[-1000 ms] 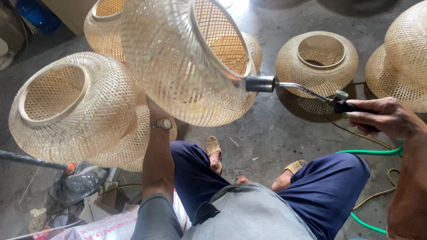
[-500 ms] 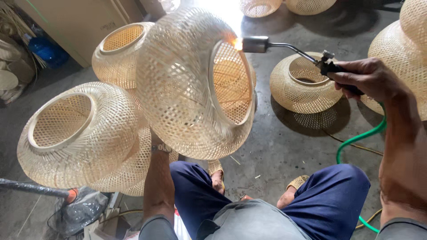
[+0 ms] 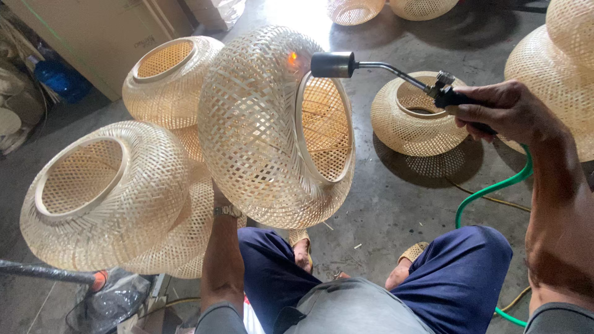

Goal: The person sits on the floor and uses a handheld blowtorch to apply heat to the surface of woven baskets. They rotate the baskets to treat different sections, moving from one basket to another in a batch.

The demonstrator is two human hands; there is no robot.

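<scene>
Torch on shade, centre frame.
Right hand (image 3: 504,111) clenched round torch (image 3: 396,74), nozzle at rim of shade (image 3: 272,130); left hand hidden behind shade, grip impossible to tell. More shades (image 3: 105,198) at left.

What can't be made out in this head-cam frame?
- Left hand: hidden in the head view behind the woven bamboo shade; its grip can't be seen.
- Right hand: its fingers wrap the torch handle, hiding the valve.
- Green hose: passes behind the right forearm, then off the bottom edge.
- Stacked shades at left: undersides hidden by each other.
</scene>
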